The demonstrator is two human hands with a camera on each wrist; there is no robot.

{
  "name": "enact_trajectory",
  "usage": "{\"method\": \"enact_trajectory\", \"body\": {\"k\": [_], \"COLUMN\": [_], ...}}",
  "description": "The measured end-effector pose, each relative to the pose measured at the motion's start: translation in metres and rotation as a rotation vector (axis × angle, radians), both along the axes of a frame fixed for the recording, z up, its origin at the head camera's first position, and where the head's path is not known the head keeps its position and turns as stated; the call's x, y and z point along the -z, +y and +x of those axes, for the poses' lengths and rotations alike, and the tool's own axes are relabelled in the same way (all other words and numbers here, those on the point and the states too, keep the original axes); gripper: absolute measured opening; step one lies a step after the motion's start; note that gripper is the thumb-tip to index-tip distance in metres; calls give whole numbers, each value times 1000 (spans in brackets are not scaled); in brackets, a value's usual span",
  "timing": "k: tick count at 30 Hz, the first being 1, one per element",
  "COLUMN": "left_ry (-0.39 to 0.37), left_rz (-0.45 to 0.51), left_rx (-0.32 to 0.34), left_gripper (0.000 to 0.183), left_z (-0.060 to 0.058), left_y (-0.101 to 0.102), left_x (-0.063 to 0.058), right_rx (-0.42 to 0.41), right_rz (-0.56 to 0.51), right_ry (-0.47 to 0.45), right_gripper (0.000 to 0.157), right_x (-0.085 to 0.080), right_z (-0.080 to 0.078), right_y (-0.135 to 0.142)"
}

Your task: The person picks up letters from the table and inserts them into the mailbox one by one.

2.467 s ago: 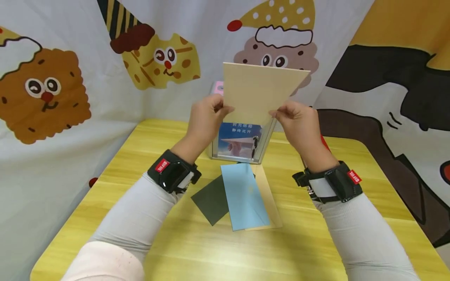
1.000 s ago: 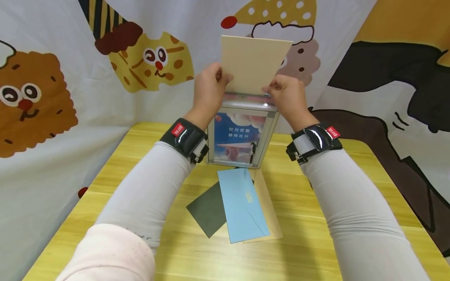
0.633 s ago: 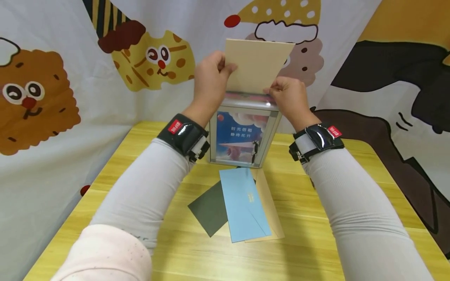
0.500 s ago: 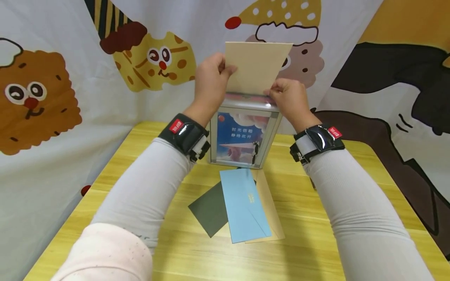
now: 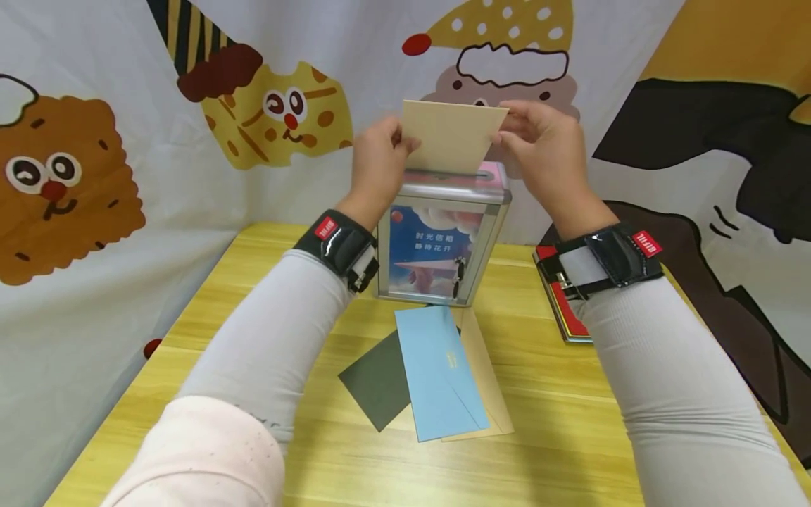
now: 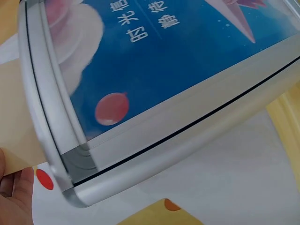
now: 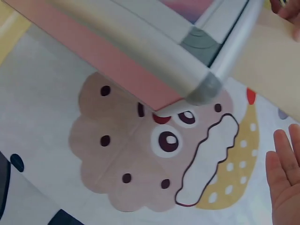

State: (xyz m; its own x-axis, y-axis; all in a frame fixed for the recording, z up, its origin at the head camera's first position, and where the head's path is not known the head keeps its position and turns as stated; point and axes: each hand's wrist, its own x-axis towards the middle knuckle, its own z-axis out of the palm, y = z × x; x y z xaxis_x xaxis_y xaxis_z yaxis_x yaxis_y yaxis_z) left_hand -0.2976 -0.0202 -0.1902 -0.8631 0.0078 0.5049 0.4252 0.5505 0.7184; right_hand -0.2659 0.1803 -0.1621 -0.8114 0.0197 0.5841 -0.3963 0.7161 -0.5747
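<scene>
My left hand (image 5: pixel 378 158) pinches the left edge of the cream sheet (image 5: pixel 446 137), which stands upright at the slot (image 5: pixel 486 174) in the top of the box (image 5: pixel 443 239). Less of the sheet shows above the box than half a second ago, so I judge its lower part is sinking inside and the posting is partly done. My right hand (image 5: pixel 548 151) has moved from low beside the slot to the sheet's upper right corner, fingers loosely extended; whether they touch it I cannot tell.
</scene>
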Motion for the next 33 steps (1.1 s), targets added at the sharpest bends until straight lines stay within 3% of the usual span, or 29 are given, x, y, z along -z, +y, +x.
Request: {"method": "enact_trajectory", "body": {"k": [4, 10, 15, 19, 27, 33], "left_ry": [-25, -62, -75, -2, 68, -9], "left_rz": [-17, -24, 5, 0, -210, -296], "left_rx": [-5, -1, 16, 37, 39, 33], "left_gripper": [28, 20, 17, 21, 21, 20], "left_z": [-4, -6, -3, 1, 3, -2], "left_y": [1, 1, -4, -8, -8, -9], "left_x": [5, 11, 5, -4, -10, -1], "right_rx": [-13, 9, 30, 47, 40, 28], "right_rz": [-2, 78, 125, 135, 158, 177], "right_ry": [56, 132, 138, 124, 130, 14], "right_gripper": [30, 19, 19, 19, 16, 16], "right_x": [-3, 1, 5, 9, 22, 35], "right_z": [2, 1, -2, -5, -14, -19], "right_y": [-4, -9, -10, -10, -10, -12]}}
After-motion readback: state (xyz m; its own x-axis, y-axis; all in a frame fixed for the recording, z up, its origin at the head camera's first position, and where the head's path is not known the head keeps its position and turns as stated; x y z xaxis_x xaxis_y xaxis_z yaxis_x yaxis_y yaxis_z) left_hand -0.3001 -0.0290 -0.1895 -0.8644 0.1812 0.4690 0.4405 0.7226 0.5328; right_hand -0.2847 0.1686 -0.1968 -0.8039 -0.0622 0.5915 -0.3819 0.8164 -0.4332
